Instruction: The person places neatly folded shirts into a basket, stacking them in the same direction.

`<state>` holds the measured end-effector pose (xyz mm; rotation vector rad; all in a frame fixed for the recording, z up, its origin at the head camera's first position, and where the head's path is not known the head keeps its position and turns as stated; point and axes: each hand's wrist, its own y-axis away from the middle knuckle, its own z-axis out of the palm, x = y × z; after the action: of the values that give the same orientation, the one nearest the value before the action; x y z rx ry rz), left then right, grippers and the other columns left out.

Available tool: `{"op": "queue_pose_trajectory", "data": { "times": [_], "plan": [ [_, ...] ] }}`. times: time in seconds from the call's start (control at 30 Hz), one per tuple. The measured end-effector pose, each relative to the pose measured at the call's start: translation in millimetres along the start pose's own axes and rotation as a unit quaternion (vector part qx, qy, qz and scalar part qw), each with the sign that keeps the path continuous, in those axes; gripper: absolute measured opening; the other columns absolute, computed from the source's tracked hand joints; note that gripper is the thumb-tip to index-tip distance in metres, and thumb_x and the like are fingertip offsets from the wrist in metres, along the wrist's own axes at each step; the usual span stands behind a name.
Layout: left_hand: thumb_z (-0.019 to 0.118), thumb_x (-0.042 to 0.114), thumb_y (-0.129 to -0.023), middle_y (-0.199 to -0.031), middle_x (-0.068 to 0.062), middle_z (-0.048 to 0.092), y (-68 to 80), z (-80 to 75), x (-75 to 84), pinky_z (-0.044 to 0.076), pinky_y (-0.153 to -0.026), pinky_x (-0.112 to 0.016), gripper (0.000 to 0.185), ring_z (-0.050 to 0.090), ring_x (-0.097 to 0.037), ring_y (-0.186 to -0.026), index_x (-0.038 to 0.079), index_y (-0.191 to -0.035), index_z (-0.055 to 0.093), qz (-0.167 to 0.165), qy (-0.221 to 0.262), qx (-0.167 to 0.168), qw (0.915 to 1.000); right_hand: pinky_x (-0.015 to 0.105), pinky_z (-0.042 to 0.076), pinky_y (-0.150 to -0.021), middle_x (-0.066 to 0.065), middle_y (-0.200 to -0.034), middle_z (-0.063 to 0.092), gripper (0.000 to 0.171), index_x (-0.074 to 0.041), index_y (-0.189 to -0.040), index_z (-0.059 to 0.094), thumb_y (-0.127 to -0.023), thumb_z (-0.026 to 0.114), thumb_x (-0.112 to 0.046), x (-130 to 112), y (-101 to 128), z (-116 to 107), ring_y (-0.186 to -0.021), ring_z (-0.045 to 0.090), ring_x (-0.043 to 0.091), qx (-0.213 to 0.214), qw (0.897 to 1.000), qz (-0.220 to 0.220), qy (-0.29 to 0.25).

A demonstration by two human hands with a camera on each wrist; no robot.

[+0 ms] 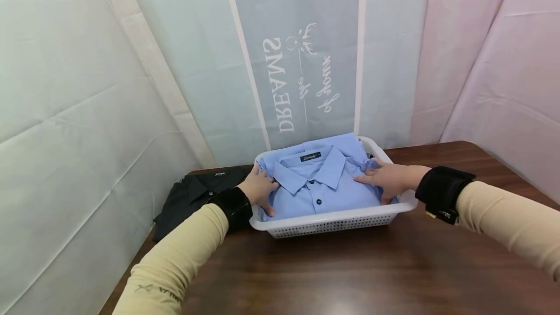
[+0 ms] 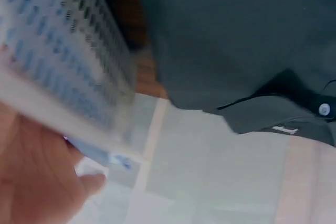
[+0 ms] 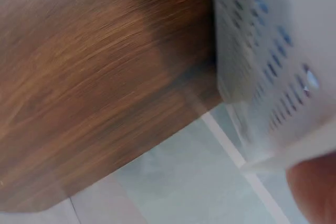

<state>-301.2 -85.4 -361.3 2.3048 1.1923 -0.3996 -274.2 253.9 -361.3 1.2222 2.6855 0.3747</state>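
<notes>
1. Hands first: the left hand (image 1: 259, 189) lies on the left edge of the folded blue shirt (image 1: 321, 183), fingers curled down round that edge beside the basket wall; the right hand (image 1: 389, 179) rests flat on the right side, fingers straight and pointing toward the collar.

2. Shirt position: it lies folded inside the white perforated basket (image 1: 337, 221), which stands on the brown table (image 1: 350, 271) near its far edge, close to the backdrop.

3. Doing this step well, as I judge it: keep both palms low and even, press the fold edges down inside the rim so no cloth rides over the wall, and smooth outward from the button placket without dragging the collar askew.

4. Care point: the left side looks bunched against the wall; tucking rather than pushing would likely keep the fold crisp.

5. Direction: the collar (image 1: 316, 166) points away from the person, toward the backdrop, front with buttons facing up.

6. Long axis: it seems to run near to far, along the placket, though the folded shape is close to square.

7. Nearby: a folded black shirt (image 1: 197, 193) lies on the table left of the basket, just beside it.
</notes>
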Motion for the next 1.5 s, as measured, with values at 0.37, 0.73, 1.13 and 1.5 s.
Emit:
{"op": "queue_pose_trajectory", "data": {
  "times": [0.37,0.73,1.13,1.5],
  "plan": [
    [0.059,0.051,-0.083,-0.132,-0.01,0.051,57.7,0.3,-5.8,0.029,-0.101,-0.055,0.065,0.043,-0.036,-0.123,0.014,-0.135,0.047,-0.033,0.18,0.163,0.9695,0.059,0.027,-0.099,0.013,-0.127,0.055,0.054,-0.007,-0.127,0.053,-0.079,0.071,-0.023,-26,62,-9,-0.121,0.039,0.048,0.254,0.961,0.017,-0.105],
    [0.062,0.023,-0.088,-0.134,-0.035,0.034,81.2,108.2,-47.7,0.036,-0.095,-0.054,0.065,0.037,-0.047,-0.121,-0.012,-0.134,0.033,-0.19,0.387,0.078,0.8986,0.021,0.05,-0.066,0.027,-0.108,0.061,0.045,0.004,-0.122,0.052,-0.087,0.063,-0.021,-48,139,79,-0.09,0.06,0.0,0.321,0.889,0.213,-0.247],
    [0.065,0.038,-0.083,-0.136,-0.044,0.008,21.0,131.0,-83.3,0.025,-0.095,-0.067,0.092,0.017,-0.065,-0.118,-0.004,-0.143,0.01,-0.299,0.425,0.057,0.8528,0.035,0.049,-0.064,0.033,-0.116,0.054,0.058,0.006,-0.134,0.037,-0.093,0.053,-0.032,-32,170,102,-0.096,0.059,0.04,0.191,0.907,0.263,-0.268],
    [0.075,0.037,-0.074,-0.133,-0.036,0.036,13.7,137.1,-86.3,0.035,-0.098,-0.054,0.091,0.037,-0.048,-0.122,-0.01,-0.136,0.029,-0.267,0.414,-0.036,0.8697,0.025,0.047,-0.061,0.031,-0.124,0.049,0.063,-0.001,-0.14,0.029,-0.092,0.054,-0.033,-37,185,106,-0.085,0.052,-0.012,0.188,0.91,0.271,-0.251]
  ]
}}
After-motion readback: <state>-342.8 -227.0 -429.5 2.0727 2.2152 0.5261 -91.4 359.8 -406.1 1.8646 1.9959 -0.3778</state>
